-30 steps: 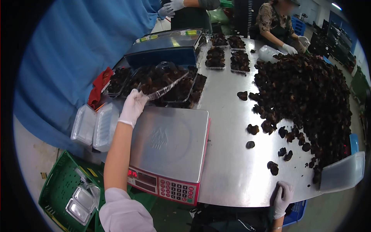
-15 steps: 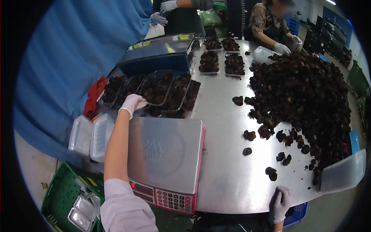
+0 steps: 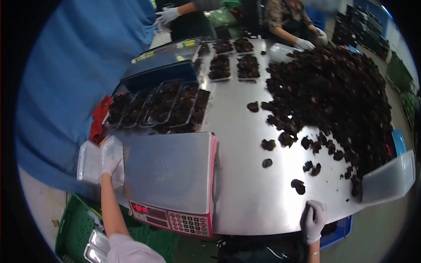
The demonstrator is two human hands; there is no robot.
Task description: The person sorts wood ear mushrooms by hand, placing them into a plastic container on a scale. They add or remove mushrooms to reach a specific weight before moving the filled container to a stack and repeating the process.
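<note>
My gloved left hand is at the stacked clear plastic trays left of the scale; its fingertips reach into the nearest tray and blur against it, so I cannot tell whether they grip it. The scale has a bare metal plate and a lit red display. My gloved right hand rests at the table's front edge, fingers curled, with nothing visible in them. Behind the scale lie trays filled with dark, mushroom-like pieces.
A large dark heap covers the table's right side, with loose pieces before it. An empty tray leans at the right edge. Gloved co-workers' hands are at the back. A green crate stands lower left.
My left hand has moved from the filled trays down and left to the empty tray stack. The whole view has shifted slightly. My right hand stays at the table edge.
</note>
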